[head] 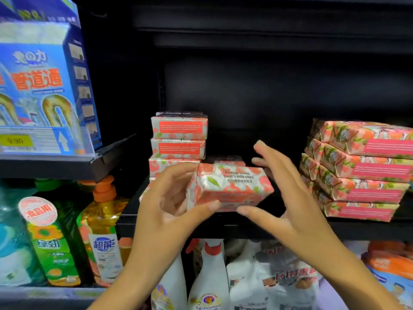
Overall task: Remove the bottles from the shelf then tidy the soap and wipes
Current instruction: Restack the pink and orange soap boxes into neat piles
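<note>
Got the soap box [230, 186] pinched in the left hand [169, 204], thumb underneath, fingers curled behind, hovering just in front of the shelf [368, 230] between two stacks. Right hand [288, 198] with fingers spread wide at the far end, thumb maybe touching. Best to steady both ends, then set it flat by the left stack [178, 139], edges flush. Can't read the blurry print, and right stack [357, 171] cut off by the frame.

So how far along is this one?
No bottles on the black shelf, so removal looks done. The left hand holds a soap box, right hand open beside it. Remaining: place it with the soap stack and square the staggered pink packs.
</note>
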Action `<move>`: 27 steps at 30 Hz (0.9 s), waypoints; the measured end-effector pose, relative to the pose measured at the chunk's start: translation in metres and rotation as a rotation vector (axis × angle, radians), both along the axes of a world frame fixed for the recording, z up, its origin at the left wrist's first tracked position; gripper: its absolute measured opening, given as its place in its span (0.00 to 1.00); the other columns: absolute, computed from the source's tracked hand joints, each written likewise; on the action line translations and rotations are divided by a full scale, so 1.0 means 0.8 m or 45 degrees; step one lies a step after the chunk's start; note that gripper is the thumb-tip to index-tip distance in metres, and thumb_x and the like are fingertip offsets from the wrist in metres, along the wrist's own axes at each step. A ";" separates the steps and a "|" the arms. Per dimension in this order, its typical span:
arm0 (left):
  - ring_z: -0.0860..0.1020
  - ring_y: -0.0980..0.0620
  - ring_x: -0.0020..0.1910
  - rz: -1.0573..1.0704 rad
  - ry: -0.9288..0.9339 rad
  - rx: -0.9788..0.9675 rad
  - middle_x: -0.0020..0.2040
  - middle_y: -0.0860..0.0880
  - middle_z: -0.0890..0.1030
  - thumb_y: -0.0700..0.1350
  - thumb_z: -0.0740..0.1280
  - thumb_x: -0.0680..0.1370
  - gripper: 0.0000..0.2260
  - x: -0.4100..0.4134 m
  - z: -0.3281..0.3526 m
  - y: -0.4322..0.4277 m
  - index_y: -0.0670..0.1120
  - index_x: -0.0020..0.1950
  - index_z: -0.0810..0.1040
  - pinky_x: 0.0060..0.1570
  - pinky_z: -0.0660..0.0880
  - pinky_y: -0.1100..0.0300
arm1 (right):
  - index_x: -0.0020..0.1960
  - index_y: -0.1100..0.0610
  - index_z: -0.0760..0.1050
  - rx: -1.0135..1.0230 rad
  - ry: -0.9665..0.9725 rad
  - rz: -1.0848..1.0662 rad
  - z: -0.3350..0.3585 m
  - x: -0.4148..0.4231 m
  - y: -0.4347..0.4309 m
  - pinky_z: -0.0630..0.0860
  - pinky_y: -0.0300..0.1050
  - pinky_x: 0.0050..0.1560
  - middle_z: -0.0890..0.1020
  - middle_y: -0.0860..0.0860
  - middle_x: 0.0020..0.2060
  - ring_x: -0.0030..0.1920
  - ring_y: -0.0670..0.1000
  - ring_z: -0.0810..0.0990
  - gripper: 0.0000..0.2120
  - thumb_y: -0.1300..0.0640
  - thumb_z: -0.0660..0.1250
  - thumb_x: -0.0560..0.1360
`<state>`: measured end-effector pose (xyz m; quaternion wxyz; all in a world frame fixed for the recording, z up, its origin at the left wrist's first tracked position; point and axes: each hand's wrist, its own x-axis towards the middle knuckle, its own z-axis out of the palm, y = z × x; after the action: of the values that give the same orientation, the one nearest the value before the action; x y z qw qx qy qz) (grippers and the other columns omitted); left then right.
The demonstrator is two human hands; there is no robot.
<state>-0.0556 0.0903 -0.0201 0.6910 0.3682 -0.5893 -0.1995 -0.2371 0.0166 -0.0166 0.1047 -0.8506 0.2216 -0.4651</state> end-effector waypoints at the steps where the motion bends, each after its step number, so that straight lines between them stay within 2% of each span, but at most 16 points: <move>1: 0.80 0.56 0.54 -0.016 -0.041 -0.037 0.53 0.54 0.83 0.46 0.74 0.64 0.18 -0.002 0.000 0.001 0.58 0.52 0.78 0.49 0.77 0.65 | 0.73 0.48 0.58 0.005 -0.004 0.022 0.002 0.002 0.000 0.62 0.24 0.60 0.66 0.42 0.68 0.67 0.37 0.65 0.36 0.45 0.69 0.70; 4: 0.79 0.59 0.55 0.007 -0.153 -0.127 0.53 0.58 0.81 0.45 0.73 0.65 0.19 -0.004 0.001 0.003 0.62 0.52 0.78 0.50 0.76 0.67 | 0.63 0.50 0.71 -0.093 -0.050 0.012 0.007 0.006 0.004 0.67 0.25 0.54 0.74 0.40 0.57 0.58 0.36 0.72 0.24 0.49 0.71 0.69; 6: 0.78 0.57 0.57 0.047 -0.172 -0.116 0.54 0.58 0.80 0.47 0.74 0.65 0.19 -0.004 -0.002 0.003 0.62 0.53 0.78 0.53 0.77 0.63 | 0.56 0.52 0.75 -0.144 -0.113 -0.040 0.006 0.007 0.008 0.68 0.25 0.50 0.77 0.42 0.50 0.54 0.37 0.75 0.18 0.53 0.74 0.67; 8: 0.77 0.57 0.59 0.054 -0.158 -0.051 0.57 0.58 0.79 0.52 0.76 0.62 0.23 -0.003 -0.002 0.005 0.60 0.56 0.77 0.55 0.76 0.61 | 0.52 0.56 0.76 -0.263 -0.158 -0.145 0.001 0.008 0.010 0.68 0.26 0.49 0.77 0.46 0.47 0.52 0.38 0.75 0.15 0.59 0.72 0.67; 10: 0.78 0.60 0.58 0.036 -0.109 0.050 0.58 0.60 0.79 0.59 0.77 0.59 0.30 -0.004 0.000 0.008 0.60 0.59 0.75 0.52 0.76 0.67 | 0.52 0.58 0.75 -0.392 -0.191 -0.230 -0.006 0.008 0.011 0.69 0.29 0.52 0.76 0.49 0.48 0.53 0.42 0.74 0.16 0.64 0.70 0.65; 12: 0.79 0.64 0.54 0.054 -0.013 0.185 0.56 0.63 0.79 0.62 0.74 0.58 0.33 -0.005 0.002 0.008 0.58 0.61 0.74 0.47 0.75 0.71 | 0.53 0.57 0.73 -0.496 -0.219 -0.248 -0.011 0.009 0.010 0.70 0.34 0.55 0.75 0.50 0.50 0.54 0.47 0.75 0.16 0.66 0.67 0.66; 14: 0.80 0.62 0.52 0.059 0.068 0.368 0.53 0.61 0.82 0.65 0.70 0.59 0.31 -0.003 0.007 0.007 0.58 0.60 0.74 0.47 0.78 0.65 | 0.53 0.58 0.71 -0.582 -0.248 -0.242 -0.010 0.010 0.010 0.70 0.36 0.59 0.74 0.51 0.51 0.55 0.50 0.75 0.13 0.64 0.64 0.68; 16: 0.82 0.55 0.51 -0.086 0.159 0.544 0.51 0.54 0.84 0.67 0.71 0.64 0.28 -0.001 0.013 0.007 0.54 0.58 0.77 0.53 0.78 0.55 | 0.52 0.58 0.71 -0.676 -0.258 -0.256 -0.010 0.011 0.011 0.71 0.40 0.59 0.73 0.52 0.52 0.56 0.52 0.74 0.10 0.62 0.64 0.71; 18: 0.83 0.51 0.49 -0.290 0.226 0.665 0.50 0.48 0.85 0.60 0.71 0.70 0.22 -0.004 0.020 0.010 0.47 0.56 0.79 0.51 0.78 0.54 | 0.52 0.59 0.70 -0.767 -0.244 -0.274 -0.012 0.013 0.009 0.73 0.45 0.58 0.72 0.53 0.53 0.56 0.54 0.74 0.10 0.63 0.65 0.71; 21: 0.84 0.48 0.44 -0.435 0.363 0.704 0.48 0.42 0.85 0.45 0.72 0.68 0.18 -0.007 0.022 0.012 0.39 0.55 0.80 0.38 0.80 0.61 | 0.52 0.59 0.69 -0.813 -0.199 -0.269 -0.016 0.015 0.007 0.73 0.47 0.58 0.71 0.55 0.54 0.57 0.55 0.73 0.09 0.61 0.64 0.74; 23: 0.84 0.46 0.46 -0.409 0.419 0.638 0.48 0.41 0.84 0.42 0.76 0.68 0.18 -0.007 0.019 0.010 0.37 0.55 0.80 0.39 0.80 0.60 | 0.54 0.58 0.68 -0.776 -0.139 -0.267 -0.016 0.013 0.005 0.71 0.45 0.60 0.70 0.55 0.57 0.60 0.54 0.71 0.08 0.56 0.60 0.77; 25: 0.84 0.45 0.47 -0.330 0.407 0.557 0.48 0.42 0.85 0.43 0.73 0.65 0.21 -0.007 0.016 0.009 0.39 0.56 0.78 0.43 0.81 0.59 | 0.59 0.57 0.68 -0.674 -0.064 -0.267 -0.014 0.008 0.001 0.66 0.39 0.64 0.68 0.54 0.61 0.64 0.53 0.68 0.14 0.54 0.62 0.75; 27: 0.84 0.47 0.47 -0.285 0.357 0.445 0.48 0.43 0.85 0.41 0.75 0.66 0.21 -0.009 0.017 0.011 0.40 0.57 0.78 0.42 0.80 0.61 | 0.66 0.54 0.65 -0.496 0.004 -0.226 -0.010 0.002 -0.001 0.63 0.35 0.66 0.65 0.52 0.66 0.68 0.49 0.64 0.26 0.50 0.66 0.71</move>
<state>-0.0625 0.0993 -0.0064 0.6655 0.3832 -0.4811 -0.4229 -0.2358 0.0161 -0.0247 -0.1036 -0.8326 0.2016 -0.5054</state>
